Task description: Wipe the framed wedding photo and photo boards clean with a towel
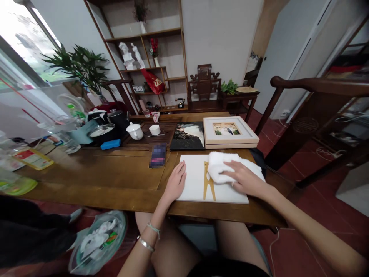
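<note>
A white rectangular panel (192, 177) lies flat at the table's front edge. On it is a gold, A-shaped flat piece (206, 181), its upper part beside a folded white towel (216, 165). My left hand (176, 181) rests along the panel's left edge, fingers stretched out and holding nothing. With bent fingers, my right hand (243, 179) presses on and grips the towel over the panel's upper right part. The towel covers that corner and hangs a little past it.
Behind the panel lie a framed picture (230, 138) and a dark picture with a white figure (187, 135). A phone (158, 155), a blue sponge-like block (111, 144) and a white teapot (135, 131) stand leftward. A lined bin (99, 242) and another person's leg (31, 231) are lower left.
</note>
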Demonstrator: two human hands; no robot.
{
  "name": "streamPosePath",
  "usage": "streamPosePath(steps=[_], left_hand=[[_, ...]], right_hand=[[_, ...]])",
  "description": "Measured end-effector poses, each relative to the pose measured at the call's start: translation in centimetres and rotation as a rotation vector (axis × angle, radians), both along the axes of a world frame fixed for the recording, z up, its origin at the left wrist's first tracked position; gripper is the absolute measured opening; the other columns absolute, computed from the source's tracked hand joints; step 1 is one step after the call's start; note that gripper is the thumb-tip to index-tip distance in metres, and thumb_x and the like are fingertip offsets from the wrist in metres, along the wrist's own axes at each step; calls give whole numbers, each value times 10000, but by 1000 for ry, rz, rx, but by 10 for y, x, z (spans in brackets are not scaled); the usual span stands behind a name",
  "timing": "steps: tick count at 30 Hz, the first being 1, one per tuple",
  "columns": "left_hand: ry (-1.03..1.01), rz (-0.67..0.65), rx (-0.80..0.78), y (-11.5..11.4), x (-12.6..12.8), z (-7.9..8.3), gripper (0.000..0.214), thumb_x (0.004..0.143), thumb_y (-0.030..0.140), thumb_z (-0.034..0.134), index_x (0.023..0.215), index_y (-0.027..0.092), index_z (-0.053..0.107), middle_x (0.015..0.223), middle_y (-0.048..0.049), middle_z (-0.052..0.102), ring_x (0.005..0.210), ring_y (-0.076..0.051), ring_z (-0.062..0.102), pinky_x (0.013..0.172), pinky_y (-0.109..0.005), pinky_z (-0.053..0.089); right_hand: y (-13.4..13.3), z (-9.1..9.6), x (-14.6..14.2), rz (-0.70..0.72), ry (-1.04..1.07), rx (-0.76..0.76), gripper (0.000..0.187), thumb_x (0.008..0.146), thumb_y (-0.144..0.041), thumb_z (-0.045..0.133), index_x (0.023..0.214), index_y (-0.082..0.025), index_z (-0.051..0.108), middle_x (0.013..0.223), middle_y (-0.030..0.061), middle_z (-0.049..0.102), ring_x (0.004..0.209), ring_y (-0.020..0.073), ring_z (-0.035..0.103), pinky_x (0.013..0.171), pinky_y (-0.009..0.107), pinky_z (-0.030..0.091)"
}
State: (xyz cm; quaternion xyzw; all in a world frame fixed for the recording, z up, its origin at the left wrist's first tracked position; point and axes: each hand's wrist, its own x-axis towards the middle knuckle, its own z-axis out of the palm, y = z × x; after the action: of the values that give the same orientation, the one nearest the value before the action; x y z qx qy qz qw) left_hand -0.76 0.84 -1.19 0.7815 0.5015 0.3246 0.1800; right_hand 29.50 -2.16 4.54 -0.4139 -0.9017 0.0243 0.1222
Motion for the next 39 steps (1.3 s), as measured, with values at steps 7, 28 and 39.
streamPosePath(steps=[7,28,39], left_hand=[[42,-10,23,2,-1,-2,445,949,275,341,1359,154,466,1473,-121,406,1383,-225,343,1159,-448,274],[37,-11,15,2,-1,-1,444,946,270,340,1355,155,470,1475,-116,403,1384,-220,340,1161,-445,270],[64,-22,-4,1,-3,0,457,949,271,330,1368,138,454,1484,-123,387,1393,-218,324,1165,-438,261]], right_hand=[[-52,14,-3,93,54,-153,465,627,-54,561,1048,-216,670,1391,133,444,1379,312,260,1107,492,257],[-58,26,-1,145,-46,-255,470,640,-67,544,1080,-214,620,1478,115,375,1401,287,226,1133,544,162],[44,4,-7,-29,20,-74,404,797,-145,500,1185,-204,597,1395,112,484,1389,318,249,1105,576,209]])
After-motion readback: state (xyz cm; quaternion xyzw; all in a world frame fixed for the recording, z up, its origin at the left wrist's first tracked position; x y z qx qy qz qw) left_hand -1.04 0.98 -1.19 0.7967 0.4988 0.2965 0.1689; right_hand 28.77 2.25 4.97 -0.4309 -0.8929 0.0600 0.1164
